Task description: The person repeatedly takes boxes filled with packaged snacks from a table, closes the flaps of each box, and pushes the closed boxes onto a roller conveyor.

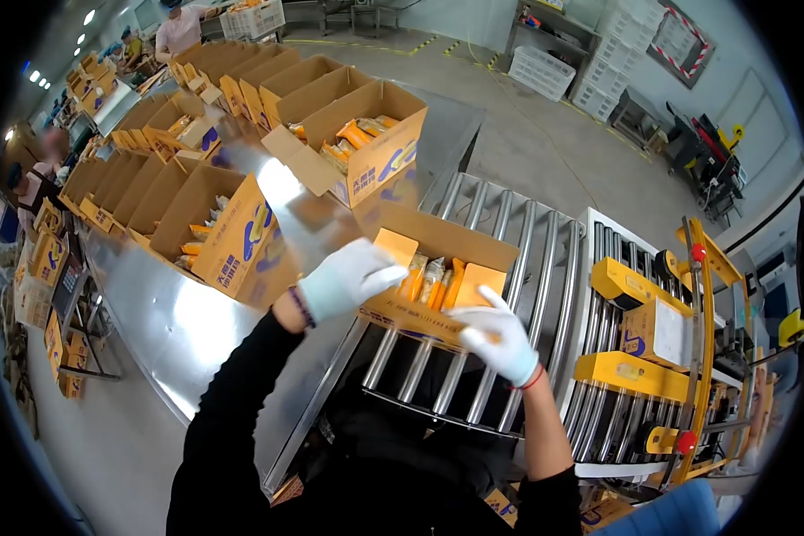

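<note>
An open cardboard carton (411, 314) stands on the metal rollers before me, its end flaps folded inward. Inside lie several orange and clear wrapped packs (433, 284). My left hand (353, 275), in a white glove, is at the carton's left end by the left flap (393, 246), fingers stretched out toward the packs. At the near right corner is my right hand (502, 338), also gloved, with fingers and thumb apart beside the right flap (480, 284). Neither hand visibly holds a thing; whether the fingertips touch the cardboard is hard to tell.
More open cartons with packs (380, 156) and a row of cartons (232, 232) stand on the metal table (165, 308). To the right, a yellow-armed taping machine (639, 375) holds a carton (657, 332) on its rollers. Other people (180, 31) work at far left.
</note>
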Demonstrator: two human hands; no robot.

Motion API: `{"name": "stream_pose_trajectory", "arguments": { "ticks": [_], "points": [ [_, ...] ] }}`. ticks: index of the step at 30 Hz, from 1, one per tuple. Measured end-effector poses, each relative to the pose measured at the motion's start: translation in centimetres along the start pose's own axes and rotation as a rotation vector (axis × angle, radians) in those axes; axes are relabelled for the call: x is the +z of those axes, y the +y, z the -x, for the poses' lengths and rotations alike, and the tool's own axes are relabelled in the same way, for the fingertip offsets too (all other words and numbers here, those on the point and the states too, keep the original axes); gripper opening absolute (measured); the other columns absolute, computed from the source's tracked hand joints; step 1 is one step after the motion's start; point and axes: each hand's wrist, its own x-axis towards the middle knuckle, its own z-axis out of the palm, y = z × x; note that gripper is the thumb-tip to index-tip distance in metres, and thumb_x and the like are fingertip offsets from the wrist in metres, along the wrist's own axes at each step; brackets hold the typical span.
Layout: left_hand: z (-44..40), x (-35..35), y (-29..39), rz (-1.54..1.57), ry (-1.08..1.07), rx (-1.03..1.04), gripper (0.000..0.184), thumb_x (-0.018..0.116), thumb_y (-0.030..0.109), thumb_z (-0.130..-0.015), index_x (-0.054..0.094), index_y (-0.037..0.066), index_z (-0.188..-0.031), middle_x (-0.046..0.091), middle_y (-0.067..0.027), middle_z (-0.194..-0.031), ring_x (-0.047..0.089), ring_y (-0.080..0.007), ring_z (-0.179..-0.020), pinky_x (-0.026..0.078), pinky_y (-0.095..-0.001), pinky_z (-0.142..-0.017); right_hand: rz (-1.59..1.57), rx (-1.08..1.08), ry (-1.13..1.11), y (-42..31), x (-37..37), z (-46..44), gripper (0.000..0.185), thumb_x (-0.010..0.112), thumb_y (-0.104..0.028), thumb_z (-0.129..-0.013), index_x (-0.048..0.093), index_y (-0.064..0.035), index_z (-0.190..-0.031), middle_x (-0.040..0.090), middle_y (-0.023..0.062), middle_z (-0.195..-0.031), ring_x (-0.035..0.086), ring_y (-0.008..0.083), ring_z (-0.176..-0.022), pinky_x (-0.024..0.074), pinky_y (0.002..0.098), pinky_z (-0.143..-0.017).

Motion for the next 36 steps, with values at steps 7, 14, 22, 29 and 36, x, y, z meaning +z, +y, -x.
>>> {"name": "stream_pose_trajectory", "arguments": {
  "ticks": [7, 14, 22, 29, 36],
  "points": [
    [-3.6, 6.5, 0.6, -0.113, 0.604, -0.22, 0.047, 0.08, 0.028, -0.088, 0.061, 0.001, -0.12, 0.061, -0.0149, -0.116, 0.058, -0.0332, -0.113, 0.048, -0.0425, -0.101, 0.779, 0.044, 0.443, -3.1, -2.5, -2.8, 0.091, 0.088, -0.031, -0.07, 0.049, -0.0031, -0.147, 0.054, 0.0163, -0.142, 0.05, 0.0359, -0.132, 0.03, 0.0557, -0.12],
    [-4.3, 8.0, 0.2, 0.996, 0.441, -0.347, 0.05, 0.073, 0.023, -0.097, 0.055, -0.007, -0.133, 0.068, -0.0122, -0.121, 0.066, -0.0172, -0.107, 0.055, -0.0301, -0.094, 0.728, 0.102, 0.327, -1.9, 1.9, 4.2, 0.102, 0.094, -0.038, -0.06, 0.051, -0.0012, -0.144, 0.055, 0.0154, -0.132, 0.053, 0.033, -0.125, 0.029, 0.0603, -0.119],
    [-17.2, 22.5, 8.3, 0.591, 0.297, -0.158, 0.085, 0.077, 0.043, -0.089, 0.042, -0.007, -0.148, 0.047, -0.0318, -0.146, 0.052, -0.0372, -0.134, 0.041, -0.0427, -0.115, 1.038, 0.419, 0.407, 4.1, -6.1, 4.0, 0.114, 0.09, -0.046, -0.065, 0.038, 0.0006, -0.155, 0.041, 0.0194, -0.16, 0.035, 0.0424, -0.148, 0.0191, 0.057, -0.125],
    [-14.6, 0.7, -6.9, -0.517, 1.036, -0.183, 0.061, 0.074, 0.023, -0.087, 0.053, -0.001, -0.14, 0.06, -0.0233, -0.133, 0.058, -0.0388, -0.123, 0.045, -0.0464, -0.107, 0.98, 0.374, 0.447, 5.1, -5.5, 4.4, 0.108, 0.084, -0.055, -0.072, 0.04, 0.0028, -0.153, 0.043, 0.0217, -0.157, 0.034, 0.0435, -0.148, 0.0202, 0.0567, -0.125],
    [-11.4, -1.1, -10.9, -0.37, 0.584, -0.382, 0.019, 0.059, 0.026, -0.099, 0.064, 0.008, -0.104, 0.071, -0.0219, -0.094, 0.067, -0.0451, -0.093, 0.053, -0.0543, -0.082, 1.077, 0.771, 0.467, 3.1, -4.1, 2.7, 0.099, 0.07, -0.061, -0.083, 0.039, 0.0023, -0.153, 0.039, 0.0228, -0.16, 0.03, 0.0428, -0.151, 0.0165, 0.0581, -0.126]
  ]
}}
